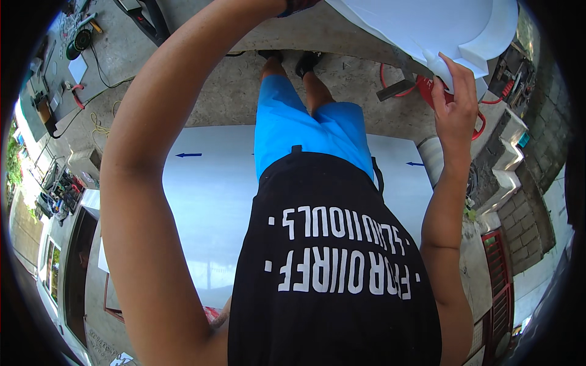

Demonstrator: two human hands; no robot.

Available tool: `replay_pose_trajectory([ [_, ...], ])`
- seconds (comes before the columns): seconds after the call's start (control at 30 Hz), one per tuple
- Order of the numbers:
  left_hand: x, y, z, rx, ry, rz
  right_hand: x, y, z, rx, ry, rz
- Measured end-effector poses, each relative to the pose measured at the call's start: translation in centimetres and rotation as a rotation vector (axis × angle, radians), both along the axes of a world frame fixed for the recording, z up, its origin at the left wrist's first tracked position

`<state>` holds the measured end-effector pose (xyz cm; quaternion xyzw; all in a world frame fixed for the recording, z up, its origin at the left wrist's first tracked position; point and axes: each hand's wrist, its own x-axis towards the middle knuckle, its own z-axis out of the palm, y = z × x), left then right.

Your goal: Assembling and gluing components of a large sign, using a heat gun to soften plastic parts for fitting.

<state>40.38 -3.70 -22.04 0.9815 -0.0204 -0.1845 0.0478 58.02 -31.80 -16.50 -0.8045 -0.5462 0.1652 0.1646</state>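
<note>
My right hand (458,104) is closed round a small white squeeze bottle (438,67) with a thin pointed nozzle. The nozzle is aimed at a large white curved panel (409,24) with a raised rim, and the bottle overlaps its near edge. I cannot tell whether the tip touches it. My left arm (165,116) reaches up to the top edge of the view. Only a dark-covered bit of my left hand (299,5) shows there, beside the panel's left end; its fingers are hidden.
A large white sheet (207,213) with blue arrows lies behind my legs. Upper left are a black tool (148,21), a grinder-like tool (80,40) and loose cables. A red tool (427,91) and red hose lie below the panel, near a dark metal bar (395,90).
</note>
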Motion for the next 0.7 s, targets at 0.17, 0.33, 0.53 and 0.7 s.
replay_pose_trajectory([
  [0.17, -0.1, 0.3, 0.7, 0.01, 0.037, -0.026, 0.2, 0.0, -0.3, 0.007, -0.036, 0.025],
  [0.33, 0.3, -0.1, 1.0, 0.08, 0.098, 0.021, 0.1, 0.1, -0.2, 0.002, -0.029, 0.036],
  [0.53, 0.3, 0.0, 1.6, 0.083, 0.128, 0.003, 0.2, -0.1, -0.2, -0.036, 0.003, -0.008],
  [0.7, 0.7, -0.6, 0.6, 0.138, 0.159, 0.061, 0.1, 0.2, -0.2, 0.004, -0.041, 0.042],
])
